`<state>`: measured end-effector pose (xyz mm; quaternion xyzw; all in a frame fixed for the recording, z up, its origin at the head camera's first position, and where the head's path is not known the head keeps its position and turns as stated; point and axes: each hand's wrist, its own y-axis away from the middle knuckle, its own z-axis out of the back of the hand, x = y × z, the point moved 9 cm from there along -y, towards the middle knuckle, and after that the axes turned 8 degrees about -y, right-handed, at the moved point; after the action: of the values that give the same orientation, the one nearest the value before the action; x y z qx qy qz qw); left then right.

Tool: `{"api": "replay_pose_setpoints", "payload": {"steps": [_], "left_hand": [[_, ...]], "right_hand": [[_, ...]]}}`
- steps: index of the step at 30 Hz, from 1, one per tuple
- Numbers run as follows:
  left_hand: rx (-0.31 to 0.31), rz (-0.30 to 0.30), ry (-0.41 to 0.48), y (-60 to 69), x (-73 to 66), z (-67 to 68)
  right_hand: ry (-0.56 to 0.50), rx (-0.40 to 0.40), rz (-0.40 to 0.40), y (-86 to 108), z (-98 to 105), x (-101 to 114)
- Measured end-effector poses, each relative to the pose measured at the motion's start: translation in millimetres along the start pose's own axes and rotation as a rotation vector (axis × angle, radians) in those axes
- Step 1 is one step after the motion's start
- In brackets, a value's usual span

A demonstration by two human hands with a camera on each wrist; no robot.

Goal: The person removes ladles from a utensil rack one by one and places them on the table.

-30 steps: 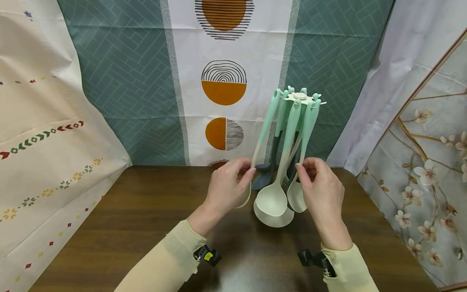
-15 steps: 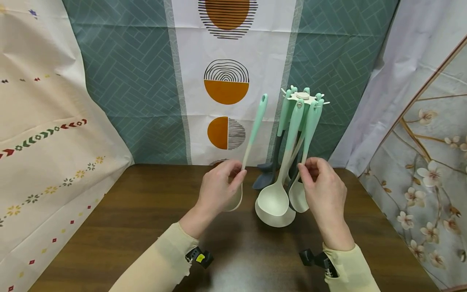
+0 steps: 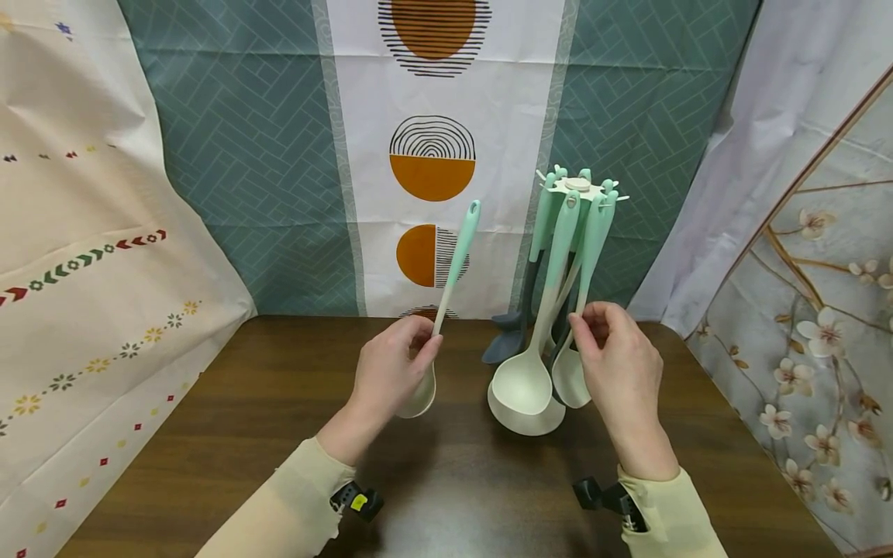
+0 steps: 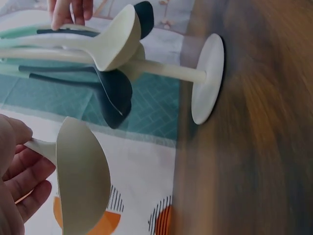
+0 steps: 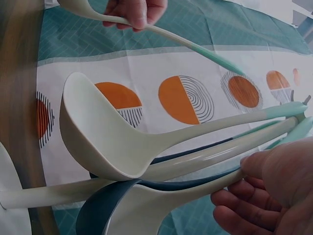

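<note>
My left hand point(image 3: 394, 368) pinches a cream ladle point(image 3: 453, 279) by its shaft, left of the utensil stand. Its mint-green handle end points up, and the hand partly covers its bowl. In the left wrist view, the ladle's bowl point(image 4: 83, 181) fills the lower left. My right hand point(image 3: 623, 368) pinches the shaft of a cream spoon point(image 3: 570, 377) at the stand's right side. That spoon's handle top stays up at the white rack top point(image 3: 577, 184). In the right wrist view, a dark blue utensil point(image 5: 102, 208) lies right behind it.
Another cream ladle point(image 3: 523, 384) hangs at the stand's front, above the round white base point(image 3: 526, 422). Dark blue utensils point(image 3: 505, 346) hang behind on the left. The wooden table point(image 3: 279, 403) meets a patterned cloth point(image 3: 265, 155) at the back.
My left hand has carried the ladle off the stand, to the left and slightly down toward me. The right hand keeps its place on the spoon.
</note>
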<state>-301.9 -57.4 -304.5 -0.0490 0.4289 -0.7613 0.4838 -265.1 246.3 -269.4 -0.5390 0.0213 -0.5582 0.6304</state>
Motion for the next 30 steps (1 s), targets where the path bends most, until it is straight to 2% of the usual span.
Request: {"api": "replay_pose_setpoints", "payload": {"steps": [9, 17, 30], "left_hand": [[0.009, 0.034, -0.06, 11.0, 25.9, 9.3], [0.054, 0.104, -0.115, 25.5, 50.0, 9.4], [0.087, 0.163, -0.216, 39.2, 95.0, 16.8]], "right_hand": [[0.001, -0.001, 0.001, -1.3, 0.1, 1.3], [0.003, 0.003, -0.01, 0.0, -0.7, -0.1], [0.005, 0.004, -0.006, -0.2, -0.7, 0.6]]}}
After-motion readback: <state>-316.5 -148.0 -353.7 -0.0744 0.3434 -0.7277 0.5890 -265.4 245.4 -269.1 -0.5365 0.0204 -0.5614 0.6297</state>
